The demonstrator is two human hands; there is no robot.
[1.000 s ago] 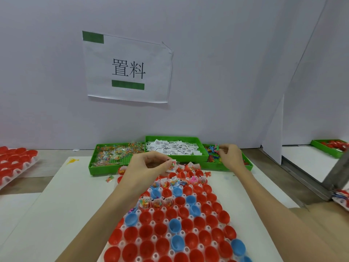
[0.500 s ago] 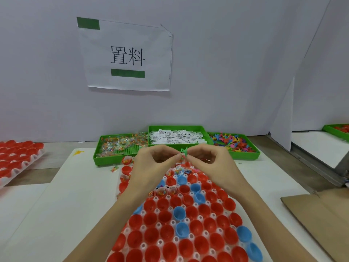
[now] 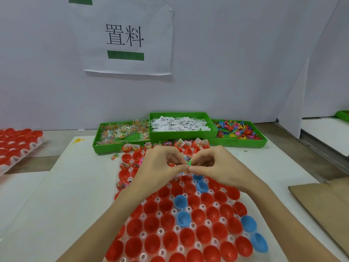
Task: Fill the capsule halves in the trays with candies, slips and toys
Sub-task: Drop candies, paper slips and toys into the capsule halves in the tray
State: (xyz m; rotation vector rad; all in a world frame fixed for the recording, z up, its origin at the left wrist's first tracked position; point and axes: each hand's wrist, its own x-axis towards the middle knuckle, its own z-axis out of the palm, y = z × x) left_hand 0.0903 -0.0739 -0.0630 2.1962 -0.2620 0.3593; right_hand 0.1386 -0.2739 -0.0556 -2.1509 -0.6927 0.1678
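A white tray point(image 3: 171, 214) of red and blue capsule halves lies in front of me; its far rows hold candy packets and slips. Above its far middle my left hand point(image 3: 160, 165) and my right hand point(image 3: 217, 167) meet fingertip to fingertip. Together they pinch a small green toy point(image 3: 188, 163), and a candy packet point(image 3: 186, 173) shows just below the fingertips. Behind stand three green bins: candies point(image 3: 120, 134), paper slips point(image 3: 179, 123) and coloured toys point(image 3: 238, 130).
A second tray of red halves point(image 3: 17, 142) sits at the far left. Brown cardboard point(image 3: 324, 201) lies at the right. One loose candy packet point(image 3: 115, 156) rests on the white mat. A white wall with a paper sign point(image 3: 124, 36) closes the back.
My right hand left the toy bin with a green toy and joined my left hand over the tray. Both hands have since dropped slightly toward the capsules.
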